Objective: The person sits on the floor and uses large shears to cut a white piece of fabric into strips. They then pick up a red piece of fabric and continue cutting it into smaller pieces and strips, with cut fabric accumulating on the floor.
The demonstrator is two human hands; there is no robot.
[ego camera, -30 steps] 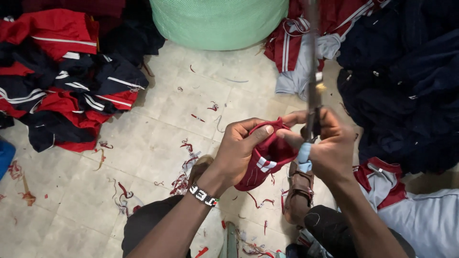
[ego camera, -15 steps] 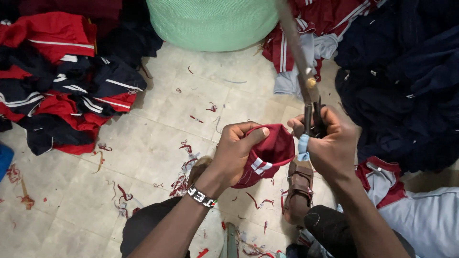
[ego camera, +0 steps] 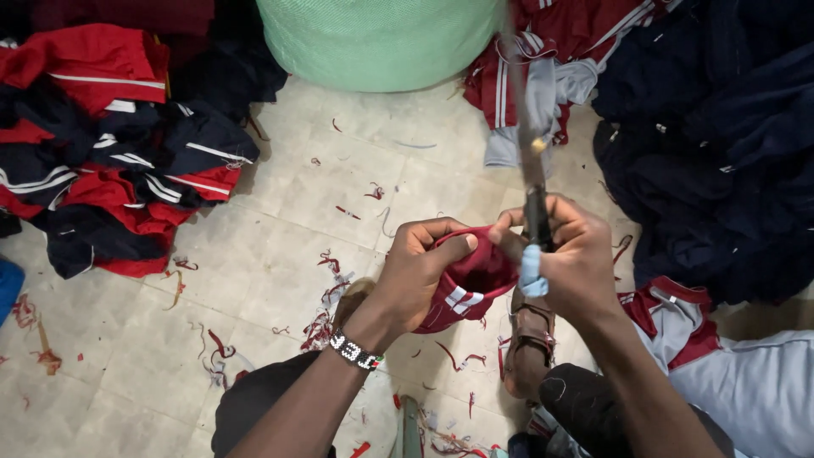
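Maroon fabric piece with white stripes (ego camera: 462,284) at lower centre of frame | left hand (ego camera: 424,271) clenched, pinching its edge | right hand (ego camera: 577,263) grasping long scissors (ego camera: 534,203) | tip: hold cloth taut, blades clear of fingertips

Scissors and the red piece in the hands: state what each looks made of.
Scissors: metal by the look, long thin dull grey blades, pale blue wrap at the handle. Red piece: soft cloth, folding under the left hand, with white stripes.
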